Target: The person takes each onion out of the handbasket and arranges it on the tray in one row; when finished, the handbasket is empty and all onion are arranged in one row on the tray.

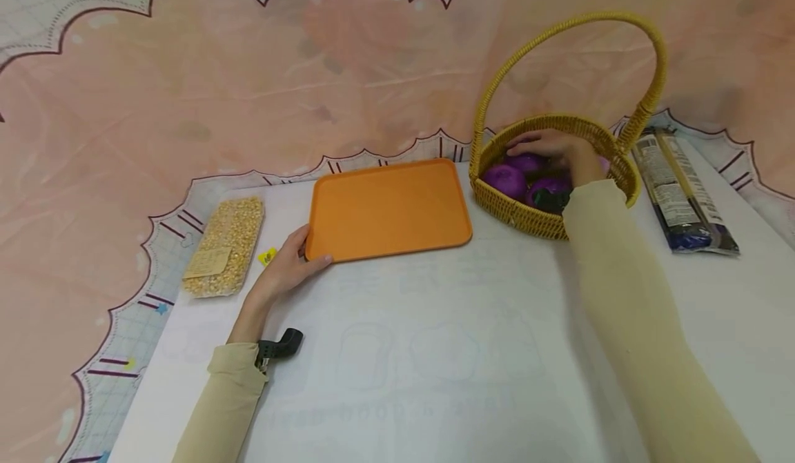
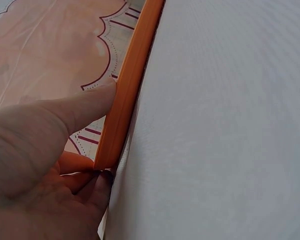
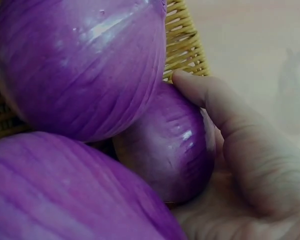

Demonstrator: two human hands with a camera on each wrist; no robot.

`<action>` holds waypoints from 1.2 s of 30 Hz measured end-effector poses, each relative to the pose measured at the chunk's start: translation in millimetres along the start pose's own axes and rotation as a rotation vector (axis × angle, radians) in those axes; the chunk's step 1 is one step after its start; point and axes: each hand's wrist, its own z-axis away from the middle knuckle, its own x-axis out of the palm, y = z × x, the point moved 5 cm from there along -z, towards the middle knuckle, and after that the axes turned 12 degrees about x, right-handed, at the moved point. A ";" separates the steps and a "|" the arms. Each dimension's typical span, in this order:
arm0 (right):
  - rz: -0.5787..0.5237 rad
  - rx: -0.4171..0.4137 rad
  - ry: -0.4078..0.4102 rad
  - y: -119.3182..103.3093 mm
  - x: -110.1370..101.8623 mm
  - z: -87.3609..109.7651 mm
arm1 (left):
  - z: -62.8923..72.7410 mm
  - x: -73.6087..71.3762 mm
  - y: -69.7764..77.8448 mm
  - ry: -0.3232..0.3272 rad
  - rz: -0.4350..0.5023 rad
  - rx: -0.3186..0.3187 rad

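My left hand (image 1: 287, 264) holds the near left corner of an orange tray (image 1: 390, 209) lying on the white table. In the left wrist view, the thumb lies along the edge of the tray (image 2: 121, 117) and the other fingers curl under its corner. Inside the yellow woven basket (image 1: 528, 223), my right hand (image 1: 555, 147) reaches among purple onions (image 1: 504, 181). The right wrist view shows that hand (image 3: 260, 155) wrapped around a smaller purple onion (image 3: 167, 145), thumb on its upper side. Two bigger onions (image 3: 80, 65) crowd beside it, and the fingers behind the held one are mostly hidden.
Left of the tray lies a clear bag of yellow corn kernels (image 1: 231, 242), with a small yellow piece (image 1: 267, 256) near my left hand. A dark, shiny packet (image 1: 680, 194) lies right of the basket. The basket's tall handle (image 1: 584, 18) arches above my right hand.
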 end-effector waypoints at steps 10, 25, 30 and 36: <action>-0.045 0.020 0.011 2.2 1.3 2.2 | -0.2 1.1 -1.0 0.003 -0.003 0.002; -0.230 0.005 0.042 -0.1 -4.5 11.9 | 0.4 3.4 -0.4 0.013 -0.012 -0.009; -0.305 -0.011 0.056 -5.7 -6.4 16.3 | 1.3 3.5 -0.7 0.015 -0.012 -0.021; -0.492 -0.185 0.012 -20.5 -9.7 26.5 | 2.9 4.1 -0.4 0.017 -0.006 -0.012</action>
